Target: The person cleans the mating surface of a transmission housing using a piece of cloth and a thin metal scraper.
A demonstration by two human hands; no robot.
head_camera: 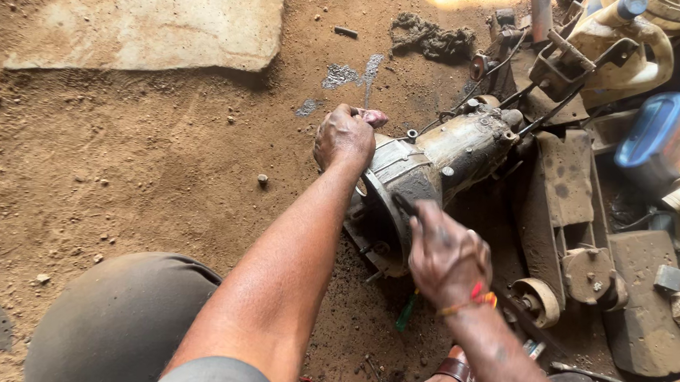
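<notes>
Your left hand [346, 136] fists over the gearbox housing [425, 168] rim, steadying it; your right hand [448, 253] pinches a dark tool [403, 204] against its flange.

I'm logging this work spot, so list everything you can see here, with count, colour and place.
gearbox: one, grey and oily, on the dirt at centre
slab: one, pale, flat on the ground at top left
rag: one, dark, top centre
jug: one, cream with blue cap, top right
can: one, blue, right edge
metal parts: several, rusty brown, right of the gearbox
screwdriver: one, green handle, below the gearbox
left hand: on the gearbox's upper rim
right hand: holds a dark tool against the gearbox's front face; orange wristband
</notes>
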